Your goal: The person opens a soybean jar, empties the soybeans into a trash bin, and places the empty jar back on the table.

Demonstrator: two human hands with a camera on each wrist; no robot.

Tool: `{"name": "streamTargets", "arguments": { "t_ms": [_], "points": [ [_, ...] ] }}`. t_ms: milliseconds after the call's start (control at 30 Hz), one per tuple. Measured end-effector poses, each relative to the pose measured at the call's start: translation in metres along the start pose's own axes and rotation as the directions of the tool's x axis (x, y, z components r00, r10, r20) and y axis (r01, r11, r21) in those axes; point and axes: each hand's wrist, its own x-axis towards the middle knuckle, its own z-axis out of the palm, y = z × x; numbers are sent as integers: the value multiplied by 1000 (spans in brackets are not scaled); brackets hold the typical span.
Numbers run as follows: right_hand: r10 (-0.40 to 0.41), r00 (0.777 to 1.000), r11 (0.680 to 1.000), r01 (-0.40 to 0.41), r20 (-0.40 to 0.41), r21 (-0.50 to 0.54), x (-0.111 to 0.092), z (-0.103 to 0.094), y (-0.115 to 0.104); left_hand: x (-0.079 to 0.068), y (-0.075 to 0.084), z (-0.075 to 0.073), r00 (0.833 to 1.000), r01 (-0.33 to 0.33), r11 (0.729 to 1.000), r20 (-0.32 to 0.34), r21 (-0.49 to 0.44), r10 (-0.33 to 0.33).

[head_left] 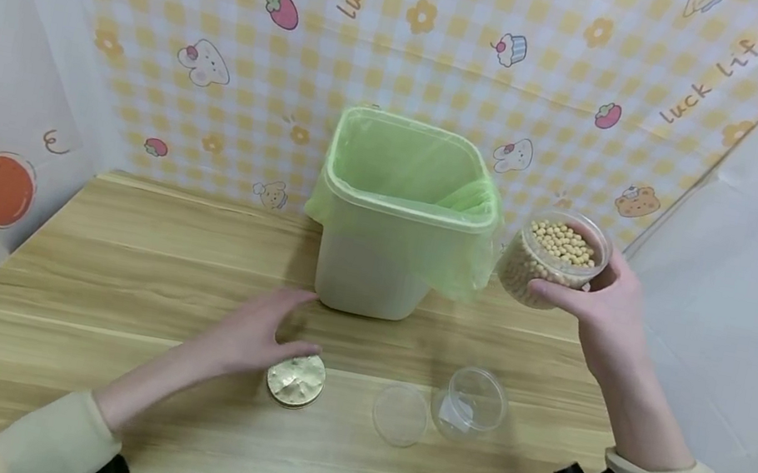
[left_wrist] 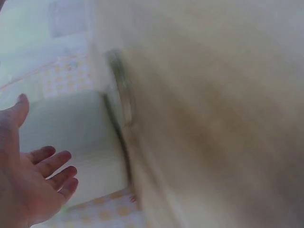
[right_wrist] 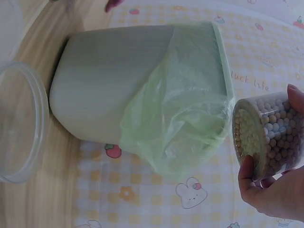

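My right hand [head_left: 610, 307] grips a clear round jar [right_wrist: 289, 135] of pale dried beans [head_left: 564, 243], its mouth uncovered. It holds the jar above the table, just right of the bin's rim, tilted a little towards the bin. Fingers spread, my left hand [head_left: 250, 336] is low over the table in front of the bin, also seen in the left wrist view. Its thumb tip overlaps the far edge of a round gold lid [head_left: 295, 384] in the head view; nothing is between its fingers.
A pale bin [head_left: 373, 269] with a green liner bag [head_left: 454, 262] folded over its rim stands at the back middle. A clear empty tub [head_left: 488, 404] and a clear round lid [head_left: 401, 415] lie right of the gold lid. Patterned cloth [head_left: 247, 36] hangs behind.
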Motion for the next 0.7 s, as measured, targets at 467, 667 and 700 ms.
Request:
{"name": "streamTargets", "arguments": {
  "t_ms": [467,667,700],
  "points": [
    [14,1000,1000,-13,25,-28,31,-6,-15,23,17,-69,981,5,998,-192,-69,-18],
    [16,999,999,-14,33,-36,45,-1,-24,31,20,-83,974,-14,997,-228,-79,-4],
    [19,999,999,-17,37,-37,48,0,-26,32,20,-86,972,-18,997,-236,-80,-1]
  ]
}}
